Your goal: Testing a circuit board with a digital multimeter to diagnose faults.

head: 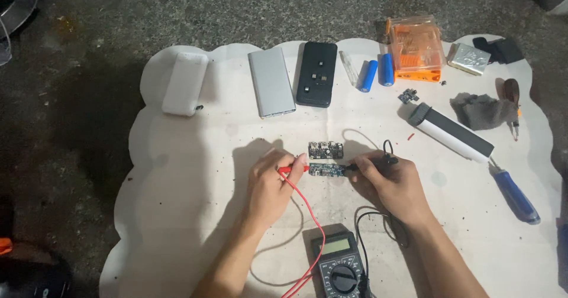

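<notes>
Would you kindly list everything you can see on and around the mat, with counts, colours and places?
Mat: one, white, scalloped, on the speckled floor.
Circuit boards: two, dark, mat centre; the nearer one touched by both probes.
Multimeter: one, dark, near edge.
Red probe: one, with red lead.
Black probe: one, with black lead.
Power banks: white, silver, black, far side.
Cylindrical cells: two, blue, far right.
Orange box: one, clear, far right.
White tube case: one, right.
Grey cloth: one, right.
Screwdriver: one, blue handle, right edge.
Left hand: holds red probe.
Right hand: holds black probe.
</notes>
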